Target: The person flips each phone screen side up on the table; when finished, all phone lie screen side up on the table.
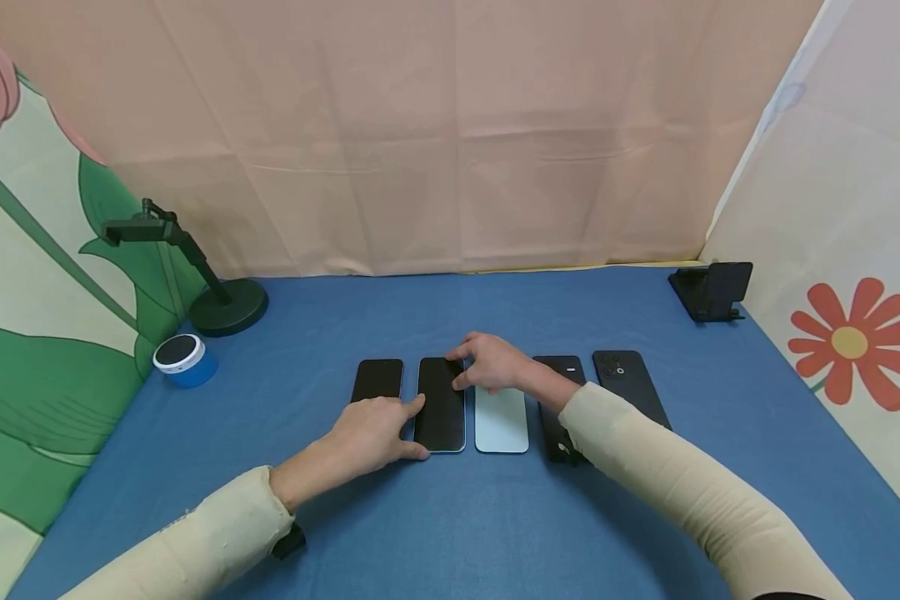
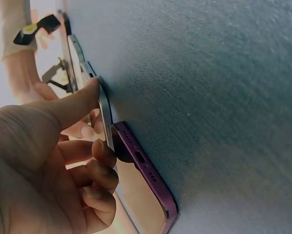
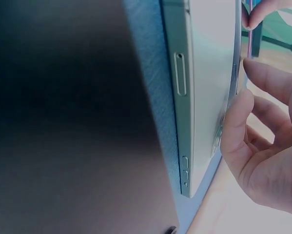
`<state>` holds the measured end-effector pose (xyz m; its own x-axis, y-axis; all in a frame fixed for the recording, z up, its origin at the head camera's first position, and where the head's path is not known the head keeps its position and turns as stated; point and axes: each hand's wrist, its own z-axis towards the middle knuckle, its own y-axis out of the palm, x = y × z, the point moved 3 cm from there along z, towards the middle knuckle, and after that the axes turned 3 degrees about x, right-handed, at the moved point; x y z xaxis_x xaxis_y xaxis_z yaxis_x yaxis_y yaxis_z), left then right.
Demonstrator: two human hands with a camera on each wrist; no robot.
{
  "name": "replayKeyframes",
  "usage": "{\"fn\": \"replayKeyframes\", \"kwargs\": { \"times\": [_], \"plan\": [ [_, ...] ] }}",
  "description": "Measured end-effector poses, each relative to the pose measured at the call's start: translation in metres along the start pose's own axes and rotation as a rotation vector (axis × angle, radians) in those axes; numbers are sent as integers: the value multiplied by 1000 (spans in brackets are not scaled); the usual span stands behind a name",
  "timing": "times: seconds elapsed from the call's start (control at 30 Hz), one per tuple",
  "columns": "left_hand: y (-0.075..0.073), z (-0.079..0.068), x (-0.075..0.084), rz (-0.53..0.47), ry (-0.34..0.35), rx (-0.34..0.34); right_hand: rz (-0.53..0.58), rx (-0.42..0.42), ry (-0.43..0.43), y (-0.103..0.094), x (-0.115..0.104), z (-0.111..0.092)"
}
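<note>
A row of smartphones lies on the blue table. The second from the left, a dark-screened smartphone with a silver-blue edge, is between both hands. My left hand holds its lower left corner, thumb at the bottom edge and index finger along the left side. My right hand grips the upper right corner, with index finger at the top and thumb on the right edge. Under the left hand lies a purple-edged phone, partly covered. A pale green phone sits just right of the held one, its upper end hidden by the right hand.
Further right lie a black phone, partly under the right forearm, and another dark phone. A black stand and a blue-and-white round container are at the left. A small black phone holder stands back right.
</note>
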<state>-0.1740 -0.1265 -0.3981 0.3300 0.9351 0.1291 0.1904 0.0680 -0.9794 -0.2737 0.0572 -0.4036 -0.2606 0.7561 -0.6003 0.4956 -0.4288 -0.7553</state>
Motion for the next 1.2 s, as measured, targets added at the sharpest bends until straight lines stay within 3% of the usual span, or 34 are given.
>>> {"fn": "replayKeyframes", "kwargs": {
  "times": [0.6,0.77,0.97,1.1,1.2],
  "plan": [
    [-4,2,1,17,6,-52,24,-37,-9,-2,1,1],
    [-11,9,5,2,35,-82,91,-26,-3,-9,6,-4],
    [-18,20,16,-160,92,-119,146,-10,-24,-26,19,-14],
    [-15,30,21,-308,163,-130,162,-6,-17,-39,31,-23],
    [-11,37,26,-365,213,-127,172,-3,-5,-45,40,-30]
  ]
}}
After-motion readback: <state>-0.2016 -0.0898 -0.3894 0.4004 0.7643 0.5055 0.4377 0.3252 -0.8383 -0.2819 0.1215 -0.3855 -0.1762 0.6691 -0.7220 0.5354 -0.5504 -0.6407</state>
